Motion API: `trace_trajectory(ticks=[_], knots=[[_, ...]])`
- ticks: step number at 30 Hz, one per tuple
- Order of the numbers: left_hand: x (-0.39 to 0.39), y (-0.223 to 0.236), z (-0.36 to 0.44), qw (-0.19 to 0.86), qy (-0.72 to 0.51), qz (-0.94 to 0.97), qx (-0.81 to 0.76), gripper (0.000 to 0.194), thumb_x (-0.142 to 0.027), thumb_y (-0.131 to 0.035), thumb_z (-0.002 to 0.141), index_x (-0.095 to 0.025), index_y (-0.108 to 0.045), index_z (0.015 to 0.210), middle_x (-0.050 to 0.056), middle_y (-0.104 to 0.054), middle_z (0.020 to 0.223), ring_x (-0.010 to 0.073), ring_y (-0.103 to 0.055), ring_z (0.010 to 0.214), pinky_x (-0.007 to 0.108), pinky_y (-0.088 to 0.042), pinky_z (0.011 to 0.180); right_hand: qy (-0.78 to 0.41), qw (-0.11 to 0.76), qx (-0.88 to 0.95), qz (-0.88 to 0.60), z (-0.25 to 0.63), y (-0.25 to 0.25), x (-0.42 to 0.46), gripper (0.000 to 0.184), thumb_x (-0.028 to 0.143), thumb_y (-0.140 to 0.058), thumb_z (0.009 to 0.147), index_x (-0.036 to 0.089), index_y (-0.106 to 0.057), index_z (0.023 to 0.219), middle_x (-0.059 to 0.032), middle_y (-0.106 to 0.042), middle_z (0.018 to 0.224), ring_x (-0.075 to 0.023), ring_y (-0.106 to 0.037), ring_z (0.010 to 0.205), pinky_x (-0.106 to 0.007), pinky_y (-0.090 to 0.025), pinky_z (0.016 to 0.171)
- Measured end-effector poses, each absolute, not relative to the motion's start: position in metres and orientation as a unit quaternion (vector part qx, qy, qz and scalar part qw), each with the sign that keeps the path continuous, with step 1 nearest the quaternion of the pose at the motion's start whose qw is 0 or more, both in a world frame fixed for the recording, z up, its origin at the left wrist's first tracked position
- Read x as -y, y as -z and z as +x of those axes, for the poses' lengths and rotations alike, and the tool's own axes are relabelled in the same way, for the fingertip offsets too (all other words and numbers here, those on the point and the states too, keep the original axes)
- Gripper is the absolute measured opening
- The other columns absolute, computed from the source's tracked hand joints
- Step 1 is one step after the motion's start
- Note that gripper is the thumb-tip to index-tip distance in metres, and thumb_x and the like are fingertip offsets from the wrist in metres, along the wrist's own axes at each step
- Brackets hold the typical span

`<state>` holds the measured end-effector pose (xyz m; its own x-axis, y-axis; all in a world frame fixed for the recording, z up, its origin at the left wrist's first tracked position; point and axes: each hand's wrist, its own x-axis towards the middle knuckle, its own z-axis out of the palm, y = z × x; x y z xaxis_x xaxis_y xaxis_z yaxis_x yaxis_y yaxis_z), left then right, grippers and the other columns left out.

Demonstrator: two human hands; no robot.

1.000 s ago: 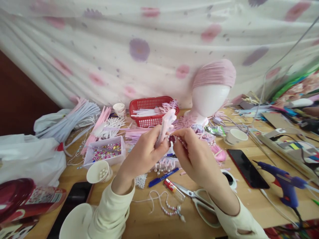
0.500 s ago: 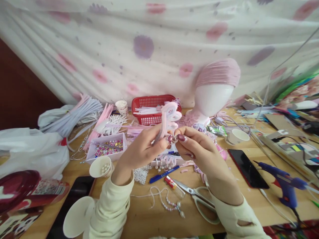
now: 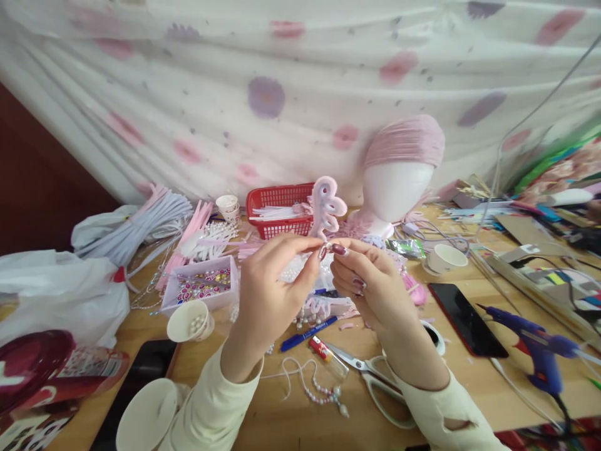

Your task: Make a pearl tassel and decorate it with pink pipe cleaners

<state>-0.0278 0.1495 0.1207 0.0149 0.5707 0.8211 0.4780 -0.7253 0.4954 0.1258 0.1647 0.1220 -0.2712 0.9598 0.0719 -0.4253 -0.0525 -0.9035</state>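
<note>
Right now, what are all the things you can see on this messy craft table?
Looped chenille-stem shape: one, pale pink, held up between both hands.
Basket: one, red, back centre.
Mannequin head: one, white with pink wrap, behind the hands.
Gem tray: one, lilac, left of the hands.
Paper cups: three, white; one with pearls, one at bottom left, one at right.
Pen: one, blue, under the hands.
Scissors: one pair, white handles, front.
Bead string: one, pink and white, front.
Phone: one, black, right.
Glue gun: one, blue, far right.
Left hand: fingers pinch the shape's base.
Right hand: fingers meet the left's.
</note>
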Motion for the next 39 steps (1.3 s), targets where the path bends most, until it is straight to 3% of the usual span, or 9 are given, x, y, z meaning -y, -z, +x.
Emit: trace_trajectory(ticks=[5, 11, 17, 22, 28, 32, 36, 39], knots=[[-0.149, -0.123, -0.028, 0.006, -0.569, 0.74, -0.359, 0.016, -0.002, -0.067, 0.09, -0.009, -0.077, 0.1, 0.009, -0.083, 0.097, 0.0152, -0.077, 0.092, 0.024, -0.06, 0.089, -0.548, 0.574, 0.505, -0.34, 0.126, -0.117, -0.16, 0.018, 0.033, -0.078, 0.082, 0.017, -0.071, 0.077, 0.0093, -0.044, 0.047, -0.004, -0.029, 0.042, -0.019, -0.022, 0.041], [-0.153, -0.121, -0.034, -0.121, -0.486, 0.796, -0.34, 0.015, -0.003, -0.06, 0.094, -0.006, -0.073, 0.099, 0.013, -0.08, 0.092, 0.0217, -0.076, 0.088, 0.037, -0.061, 0.094, -0.485, 0.566, 0.543, -0.388, 0.124, -0.118, -0.157, 0.013, 0.029, -0.075, 0.081, 0.016, -0.073, 0.08, 0.0081, -0.051, 0.046, -0.0051, -0.038, 0.04, -0.019, -0.027, 0.04], [-0.151, -0.121, -0.041, -0.087, -0.498, 0.779, -0.372, 0.018, -0.005, -0.055, 0.097, -0.008, -0.07, 0.106, 0.011, -0.081, 0.096, 0.0186, -0.078, 0.087, 0.028, -0.062, 0.083, -0.487, 0.563, 0.531, -0.405, 0.124, -0.119, -0.159, 0.013, 0.029, -0.074, 0.078, 0.017, -0.07, 0.074, 0.0086, -0.049, 0.043, -0.005, -0.037, 0.037, -0.019, -0.023, 0.038], [-0.15, -0.122, -0.043, -0.042, -0.5, 0.79, -0.353, 0.014, -0.007, -0.062, 0.097, -0.013, -0.072, 0.105, 0.007, -0.083, 0.097, 0.0166, -0.078, 0.088, 0.026, -0.061, 0.085, -0.508, 0.559, 0.532, -0.384, 0.124, -0.117, -0.16, 0.014, 0.03, -0.075, 0.078, 0.017, -0.072, 0.076, 0.0081, -0.05, 0.044, -0.0044, -0.036, 0.038, -0.019, -0.023, 0.038], [-0.153, -0.121, -0.04, -0.136, -0.456, 0.815, -0.331, 0.014, -0.004, -0.058, 0.097, -0.007, -0.071, 0.101, 0.011, -0.081, 0.088, 0.0221, -0.079, 0.083, 0.033, -0.062, 0.084, -0.512, 0.542, 0.538, -0.393, 0.125, -0.116, -0.159, 0.013, 0.029, -0.076, 0.078, 0.017, -0.071, 0.078, 0.0094, -0.049, 0.045, -0.0039, -0.036, 0.038, -0.018, -0.024, 0.038], [-0.15, -0.12, -0.04, -0.175, -0.413, 0.823, -0.348, 0.017, -0.005, -0.053, 0.1, -0.006, -0.07, 0.102, 0.011, -0.08, 0.084, 0.0218, -0.077, 0.072, 0.032, -0.059, 0.065, -0.502, 0.532, 0.547, -0.407, 0.124, -0.117, -0.159, 0.013, 0.029, -0.074, 0.077, 0.017, -0.071, 0.076, 0.009, -0.05, 0.046, -0.0041, -0.038, 0.038, -0.018, -0.026, 0.038], [-0.147, -0.12, -0.041, -0.159, -0.419, 0.817, -0.362, 0.016, -0.007, -0.052, 0.1, -0.01, -0.068, 0.103, 0.009, -0.08, 0.082, 0.0197, -0.076, 0.067, 0.029, -0.054, 0.058, -0.491, 0.533, 0.549, -0.417, 0.125, -0.117, -0.158, 0.013, 0.03, -0.073, 0.075, 0.017, -0.072, 0.077, 0.0097, -0.048, 0.045, -0.005, -0.039, 0.038, -0.019, -0.027, 0.038], [-0.15, -0.119, -0.041, -0.032, -0.455, 0.794, -0.402, 0.011, -0.012, -0.053, 0.097, -0.016, -0.063, 0.099, 0.003, -0.077, 0.075, 0.0174, -0.073, 0.062, 0.027, -0.051, 0.055, -0.494, 0.524, 0.555, -0.416, 0.125, -0.118, -0.158, 0.013, 0.03, -0.071, 0.075, 0.017, -0.073, 0.078, 0.0107, -0.044, 0.044, -0.0057, -0.039, 0.038, -0.019, -0.027, 0.038]])
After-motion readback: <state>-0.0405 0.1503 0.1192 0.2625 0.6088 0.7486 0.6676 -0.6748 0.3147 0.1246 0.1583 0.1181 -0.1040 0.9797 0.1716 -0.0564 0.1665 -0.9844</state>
